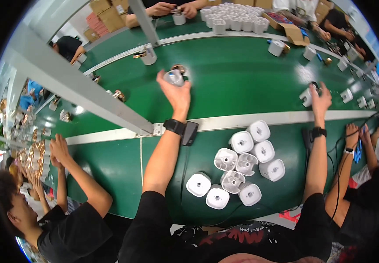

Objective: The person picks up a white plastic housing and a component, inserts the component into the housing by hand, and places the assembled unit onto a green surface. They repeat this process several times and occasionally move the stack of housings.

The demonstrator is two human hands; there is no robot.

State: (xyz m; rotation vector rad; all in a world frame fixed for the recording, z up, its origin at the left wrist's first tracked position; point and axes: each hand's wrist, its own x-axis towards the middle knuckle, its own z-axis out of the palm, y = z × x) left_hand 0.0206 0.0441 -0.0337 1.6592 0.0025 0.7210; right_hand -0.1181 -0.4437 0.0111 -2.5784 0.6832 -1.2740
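Observation:
My left hand [176,93] reaches out over the green conveyor belt, fingers curled round a white plastic housing [173,78] with a greyish open end. A copper-coloured metal part [179,69] shows just beyond that housing, and I cannot tell if the two are joined. Farther right, my right hand [321,100] grips another white housing [305,97], which is tilted and has a notch in its rim. A dark part at its upper end is partly covered by my fingers. Between my forearms, several white rounded-square housings [242,142] stand grouped on the green worktop [215,131].
A white metal rail [242,119] separates worktop from belt. A grey slanted post [88,83] rises at the left. Housings with metal parts [148,55] sit along the belt. Co-workers [75,223] flank me; others work opposite, near many housings [237,19]. Black cables [338,175] hang at right.

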